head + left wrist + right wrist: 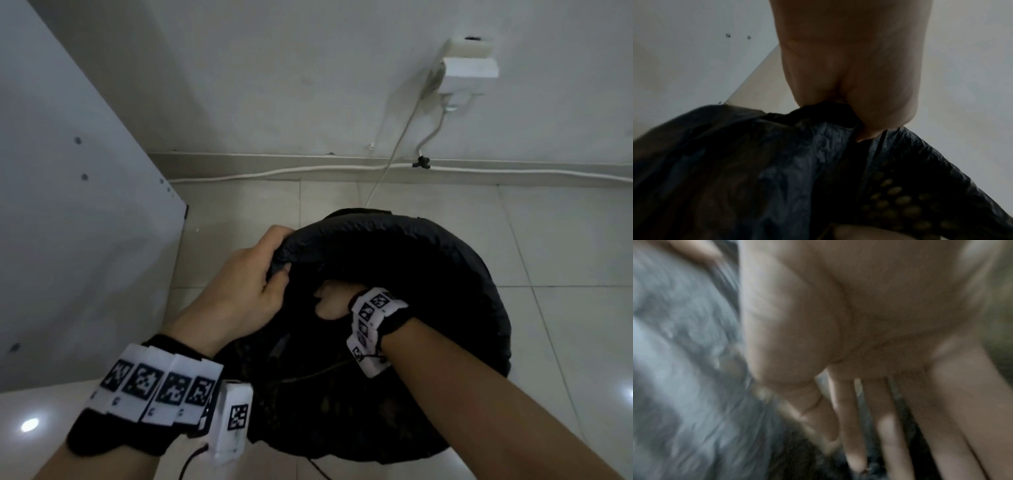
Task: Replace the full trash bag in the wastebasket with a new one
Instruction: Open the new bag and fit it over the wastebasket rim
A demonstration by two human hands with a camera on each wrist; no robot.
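Note:
A black trash bag (428,253) lines a round mesh wastebasket (342,421) standing on the tiled floor. My left hand (253,274) grips the bag's folded edge at the basket's left rim, fingers curled round the plastic. The left wrist view shows the same pinch on the black trash bag (777,154), with the wastebasket's mesh (900,203) seen through the plastic. My right hand (330,301) reaches down inside the bag. In the blurred right wrist view my right hand (869,426) has straight, spread fingers against the grey plastic (684,369), holding nothing.
A white cabinet panel (68,205) stands close on the left. The wall behind carries a white power adapter (466,70) with cables (394,161) running down and along the skirting. Pale floor tiles (565,274) surround the basket.

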